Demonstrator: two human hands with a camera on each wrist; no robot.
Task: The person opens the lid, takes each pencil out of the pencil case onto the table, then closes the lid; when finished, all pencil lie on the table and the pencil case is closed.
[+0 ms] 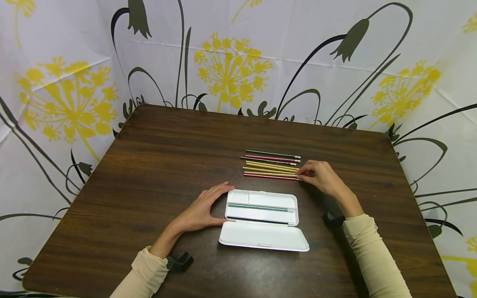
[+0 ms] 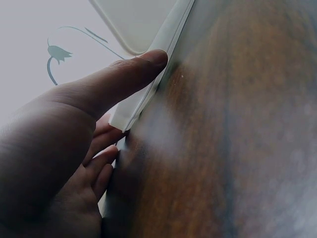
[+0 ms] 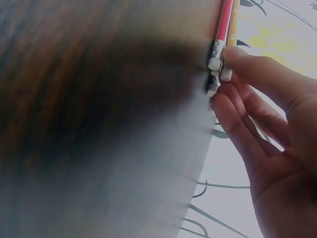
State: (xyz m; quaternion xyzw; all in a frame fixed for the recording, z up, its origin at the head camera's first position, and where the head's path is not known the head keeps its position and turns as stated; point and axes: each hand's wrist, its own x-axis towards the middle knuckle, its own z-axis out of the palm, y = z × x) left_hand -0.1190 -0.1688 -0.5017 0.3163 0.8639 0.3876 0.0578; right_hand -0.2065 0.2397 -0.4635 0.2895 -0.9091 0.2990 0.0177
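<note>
A white pencil case lies with its lid laid back toward me, holding a teal pencil and a black pencil. My left hand spans its left end, the thumb extended onto the edge near the hinge and the fingers by the far corner. Beyond the case, several pencils lie side by side. My right hand is at their eraser ends, thumb and fingertips pinching a yellow pencil. Close beside that grip is a red pencil.
A dark wood table carries everything. Behind it hangs a white cloth with yellow and grey flowers. Near the row's far side are a black pencil and a red pencil. A black wrist device is strapped on the left wrist.
</note>
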